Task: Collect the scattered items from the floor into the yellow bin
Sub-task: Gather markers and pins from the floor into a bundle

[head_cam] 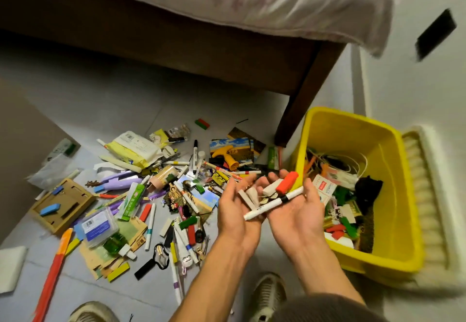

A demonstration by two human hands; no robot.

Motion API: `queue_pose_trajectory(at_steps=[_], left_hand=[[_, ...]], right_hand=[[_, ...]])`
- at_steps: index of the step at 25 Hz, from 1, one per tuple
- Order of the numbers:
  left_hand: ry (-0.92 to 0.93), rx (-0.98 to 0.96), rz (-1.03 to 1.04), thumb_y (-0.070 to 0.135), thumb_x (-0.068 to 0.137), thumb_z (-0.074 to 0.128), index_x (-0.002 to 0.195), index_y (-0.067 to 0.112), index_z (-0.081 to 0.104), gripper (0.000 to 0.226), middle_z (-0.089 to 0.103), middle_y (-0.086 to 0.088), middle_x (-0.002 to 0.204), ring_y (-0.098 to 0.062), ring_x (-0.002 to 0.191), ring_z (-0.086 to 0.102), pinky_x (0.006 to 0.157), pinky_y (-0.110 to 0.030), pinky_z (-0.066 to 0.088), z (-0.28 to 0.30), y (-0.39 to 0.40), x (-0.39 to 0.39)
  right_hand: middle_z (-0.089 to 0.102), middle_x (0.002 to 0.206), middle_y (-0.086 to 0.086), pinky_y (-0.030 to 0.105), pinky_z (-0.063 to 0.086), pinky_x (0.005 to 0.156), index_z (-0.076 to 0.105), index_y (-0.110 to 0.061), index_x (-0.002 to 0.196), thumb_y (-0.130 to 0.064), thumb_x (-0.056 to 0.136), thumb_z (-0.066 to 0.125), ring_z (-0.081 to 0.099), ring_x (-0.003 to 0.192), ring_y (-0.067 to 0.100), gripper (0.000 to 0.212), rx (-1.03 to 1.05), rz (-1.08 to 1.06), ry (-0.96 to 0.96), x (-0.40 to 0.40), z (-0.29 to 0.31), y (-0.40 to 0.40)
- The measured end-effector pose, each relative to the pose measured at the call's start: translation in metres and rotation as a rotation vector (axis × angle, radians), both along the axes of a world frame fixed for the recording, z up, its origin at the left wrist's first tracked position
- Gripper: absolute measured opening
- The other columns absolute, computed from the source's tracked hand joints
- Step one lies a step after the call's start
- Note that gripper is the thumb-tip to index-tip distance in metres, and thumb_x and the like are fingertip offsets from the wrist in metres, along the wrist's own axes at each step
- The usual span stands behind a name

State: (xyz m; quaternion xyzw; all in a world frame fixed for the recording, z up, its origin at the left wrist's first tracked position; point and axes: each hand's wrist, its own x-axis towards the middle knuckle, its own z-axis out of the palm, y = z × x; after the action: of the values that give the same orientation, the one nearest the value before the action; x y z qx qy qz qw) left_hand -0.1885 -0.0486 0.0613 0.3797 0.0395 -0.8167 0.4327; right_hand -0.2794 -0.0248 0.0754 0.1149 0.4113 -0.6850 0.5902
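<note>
The yellow plastic bin (393, 145) stands on the grey floor (113, 95) at the right, just beside the leg of the dark brown wooden bed frame (297, 110), and it already holds a jumble of cords, cards, red and green blocks and something black. Both hands are raised palm-up side by side just left of the bin's rim, cupped together around a small load. The left hand (235, 210) has its fingers loosely curved upward, cradling pale beige wooden blocks (249, 195); the right hand (300, 210) is likewise cupped with gently bent fingers, and a red rectangular block (287, 182) rests on its fingertips. A white marker pen with a black band (273, 203) lies across both palms. To the left the floor is strewn with the remaining scattered items (151, 195): pens, coloured blocks, a purple case, a green glass bottle, packets, postcards and a cardboard tray with blue blocks. A long red and orange stick (51, 273) lies near the lower left, and two beige slippers (268, 294) show at the bottom edge.
</note>
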Motion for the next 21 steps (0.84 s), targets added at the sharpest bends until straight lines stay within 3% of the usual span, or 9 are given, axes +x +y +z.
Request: queue_pose_trajectory(at_steps=[2, 5, 8, 9, 11, 13, 16, 19, 21], left_hand=[[0.0, -0.052, -0.092, 0.05, 0.1, 0.038, 0.128, 0.003, 0.057, 0.058, 0.064, -0.019, 0.121, -0.031, 0.109, 0.061, 0.09, -0.043, 0.051, 0.028, -0.003, -0.035], [-0.035, -0.151, -0.342, 0.064, 0.096, 0.029, 0.142, 0.006, 0.043, 0.076, 0.047, -0.016, 0.146, -0.031, 0.128, 0.049, 0.079, -0.034, 0.054, 0.054, -0.001, -0.073], [0.002, -0.214, -0.405, 0.068, 0.094, 0.025, 0.149, 0.006, 0.033, 0.082, 0.029, -0.012, 0.158, -0.028, 0.145, 0.028, 0.115, -0.043, 0.03, 0.062, 0.008, -0.079], [0.01, -0.216, -0.373, 0.067, 0.095, 0.025, 0.149, 0.006, 0.033, 0.081, 0.03, -0.013, 0.158, -0.027, 0.145, 0.027, 0.119, -0.044, 0.022, 0.06, 0.01, -0.075], [-0.031, -0.233, -0.308, 0.063, 0.097, 0.026, 0.146, 0.007, 0.038, 0.075, 0.039, -0.012, 0.153, -0.025, 0.142, 0.034, 0.118, -0.043, 0.025, 0.053, 0.015, -0.063], [-0.137, -0.249, -0.235, 0.057, 0.099, 0.03, 0.141, 0.01, 0.046, 0.065, 0.052, -0.009, 0.143, -0.023, 0.134, 0.046, 0.111, -0.041, 0.037, 0.037, 0.019, -0.035], [-0.401, -0.143, -0.127, 0.039, 0.101, 0.044, 0.127, 0.012, 0.058, 0.04, 0.069, -0.008, 0.119, -0.021, 0.109, 0.065, 0.086, -0.033, 0.053, -0.008, 0.029, 0.036], [-0.764, 0.07, -0.113, 0.022, 0.096, 0.053, 0.105, 0.013, 0.066, 0.018, 0.072, -0.01, 0.1, -0.017, 0.076, 0.065, 0.058, -0.025, 0.049, -0.063, 0.05, 0.112], [-1.079, 0.165, -0.266, 0.019, 0.093, 0.055, 0.1, 0.017, 0.066, 0.013, 0.072, -0.01, 0.101, -0.018, 0.077, 0.064, 0.064, -0.029, 0.052, -0.104, 0.069, 0.151]], right_hand=[[0.065, 0.104, 0.015, 0.041, 0.052, 0.089, 0.062, -0.012, 0.106, -0.044, 0.1, 0.038, 0.063, 0.095, 0.028, 0.041, 0.014, -0.146, 0.117, -0.031, 0.029, 0.009], [0.063, 0.102, 0.008, 0.035, 0.05, 0.081, 0.059, -0.018, 0.101, -0.045, 0.103, 0.033, 0.06, 0.092, 0.02, 0.037, 0.1, -0.185, 0.294, -0.071, 0.056, 0.024], [0.042, 0.151, 0.009, 0.042, 0.028, 0.116, 0.037, -0.011, 0.146, -0.041, 0.104, 0.029, 0.038, 0.139, 0.022, 0.052, 0.201, -0.054, 0.424, -0.083, 0.058, 0.038], [0.032, 0.157, 0.01, 0.042, 0.02, 0.12, 0.028, -0.01, 0.151, -0.038, 0.105, 0.029, 0.028, 0.145, 0.022, 0.054, 0.202, -0.041, 0.437, -0.082, 0.055, 0.041], [0.03, 0.158, 0.012, 0.042, 0.023, 0.12, 0.026, -0.009, 0.152, -0.033, 0.104, 0.032, 0.028, 0.145, 0.025, 0.054, 0.166, -0.012, 0.423, -0.075, 0.046, 0.042], [0.046, 0.148, 0.013, 0.04, 0.04, 0.11, 0.039, -0.008, 0.146, -0.032, 0.104, 0.037, 0.045, 0.135, 0.027, 0.049, 0.13, 0.096, 0.393, -0.056, 0.035, 0.039], [0.072, 0.114, 0.009, 0.034, 0.057, 0.079, 0.063, -0.01, 0.12, -0.024, 0.099, 0.053, 0.07, 0.103, 0.024, 0.028, 0.16, 0.378, 0.479, -0.009, 0.001, 0.032], [0.076, 0.097, 0.009, 0.031, 0.058, 0.064, 0.069, -0.009, 0.104, -0.019, 0.094, 0.061, 0.074, 0.079, 0.021, 0.017, 0.255, 0.735, 0.496, 0.038, -0.048, 0.038], [0.075, 0.096, 0.011, 0.031, 0.058, 0.064, 0.07, -0.013, 0.099, -0.018, 0.092, 0.064, 0.072, 0.075, 0.02, 0.01, 0.329, 0.98, 0.638, 0.064, -0.088, 0.046]])
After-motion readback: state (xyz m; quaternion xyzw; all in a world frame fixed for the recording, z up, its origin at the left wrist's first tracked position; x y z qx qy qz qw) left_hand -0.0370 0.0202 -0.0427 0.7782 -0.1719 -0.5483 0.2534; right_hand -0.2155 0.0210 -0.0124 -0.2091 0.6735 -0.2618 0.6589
